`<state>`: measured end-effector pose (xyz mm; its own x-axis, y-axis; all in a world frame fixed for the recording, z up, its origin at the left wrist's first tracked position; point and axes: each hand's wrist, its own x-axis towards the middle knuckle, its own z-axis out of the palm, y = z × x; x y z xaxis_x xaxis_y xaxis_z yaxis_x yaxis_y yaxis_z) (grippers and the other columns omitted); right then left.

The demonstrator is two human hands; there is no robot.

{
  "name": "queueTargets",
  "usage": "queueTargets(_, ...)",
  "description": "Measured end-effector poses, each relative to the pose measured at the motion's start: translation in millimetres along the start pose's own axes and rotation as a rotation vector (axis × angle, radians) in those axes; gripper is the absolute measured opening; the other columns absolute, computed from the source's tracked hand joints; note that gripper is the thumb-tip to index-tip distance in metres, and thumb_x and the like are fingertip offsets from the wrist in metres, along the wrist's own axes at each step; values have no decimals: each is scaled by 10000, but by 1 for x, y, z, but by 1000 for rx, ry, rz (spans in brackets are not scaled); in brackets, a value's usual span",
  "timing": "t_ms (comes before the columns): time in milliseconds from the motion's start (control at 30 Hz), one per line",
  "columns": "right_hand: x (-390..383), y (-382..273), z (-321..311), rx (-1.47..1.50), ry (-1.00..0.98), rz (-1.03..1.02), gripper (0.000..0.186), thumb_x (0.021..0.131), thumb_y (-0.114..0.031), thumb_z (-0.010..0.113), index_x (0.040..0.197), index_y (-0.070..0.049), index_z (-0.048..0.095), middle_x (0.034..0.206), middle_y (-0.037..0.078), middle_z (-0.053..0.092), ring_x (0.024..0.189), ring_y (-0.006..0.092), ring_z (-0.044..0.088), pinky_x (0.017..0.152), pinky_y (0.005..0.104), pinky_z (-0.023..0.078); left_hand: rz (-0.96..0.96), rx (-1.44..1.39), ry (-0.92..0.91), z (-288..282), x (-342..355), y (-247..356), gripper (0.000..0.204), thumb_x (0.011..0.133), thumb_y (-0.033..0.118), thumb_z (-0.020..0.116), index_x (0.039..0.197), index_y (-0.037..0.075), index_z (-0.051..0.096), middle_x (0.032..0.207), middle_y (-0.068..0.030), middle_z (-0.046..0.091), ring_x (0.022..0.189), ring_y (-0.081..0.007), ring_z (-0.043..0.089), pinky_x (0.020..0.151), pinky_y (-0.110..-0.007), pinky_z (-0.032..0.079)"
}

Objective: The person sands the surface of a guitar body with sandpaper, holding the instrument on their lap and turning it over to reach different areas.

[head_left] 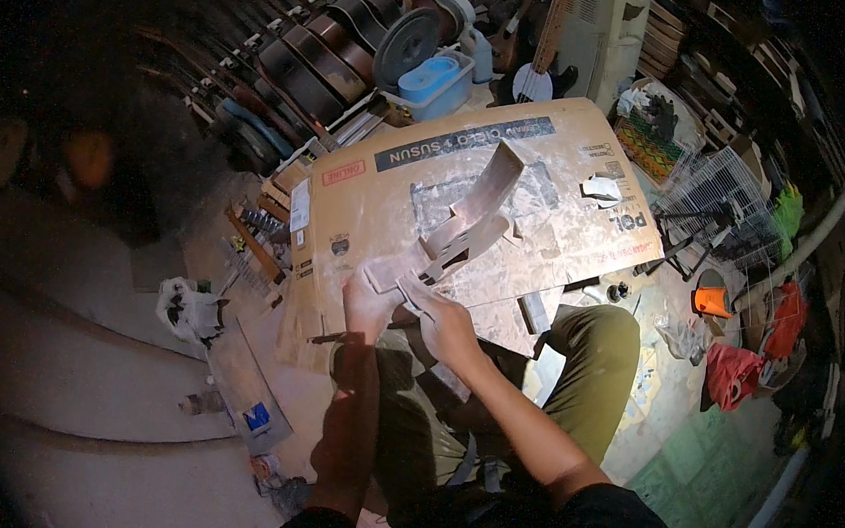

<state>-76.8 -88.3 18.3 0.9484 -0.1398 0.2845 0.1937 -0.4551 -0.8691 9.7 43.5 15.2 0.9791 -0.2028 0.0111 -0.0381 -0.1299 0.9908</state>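
Observation:
A dusty, shaped wooden piece [483,192] rises at a slant over the cardboard sheet [377,218]. It has a long blade-like arm and a shorter curved arm beside it. My left hand [366,297] is closed around its near end, at the lower edge of the cardboard. Close by on the right, my right hand [441,325] has its fingers bent against the same end of the wood. Whether a small sheet or pad lies under those fingers is too unclear to tell. Pale dust coats the cardboard and my left hand.
A crumpled white scrap [602,189] lies on the cardboard's right part. Guitars [304,68] stand in a row behind, near a tub holding a blue container [428,78]. A wire rack [722,190], an orange cup-like thing [712,299] and red cloth [733,373] are at right.

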Motion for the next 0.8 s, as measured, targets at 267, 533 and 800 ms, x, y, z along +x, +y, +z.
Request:
queueTargets(267, -12, -10, -29, 50, 2, 47, 554, 792, 88, 466, 1303, -74, 608, 1255, 249, 604, 1138, 396, 603, 948, 414, 510, 69, 276, 40, 6, 7, 7, 344, 697, 48, 788, 1022, -11, 689, 966, -69, 738, 880, -131, 693, 802, -284, 544)
queueTargets(533, 8, 19, -15, -280, -77, 80, 546, 822, 36, 510, 1347, -96, 580, 1299, 184, 611, 1024, 375, 665, 861, 442, 549, 139, 8, -126, -7, 12, -13, 206, 689, 47, 745, 873, 18, 657, 806, -30, 651, 786, -114, 617, 741, -278, 512)
queueTargets(800, 18, -16, -23, 451, -232, 400, 628, 807, -6, 447, 1428, -61, 521, 1309, 104, 614, 592, 26, 426, 497, 187, 403, 50, 440, 186, 8, -1, 5, 364, 632, 261, 816, 883, 61, 645, 849, -192, 687, 790, -369, 684, 702, -441, 527)
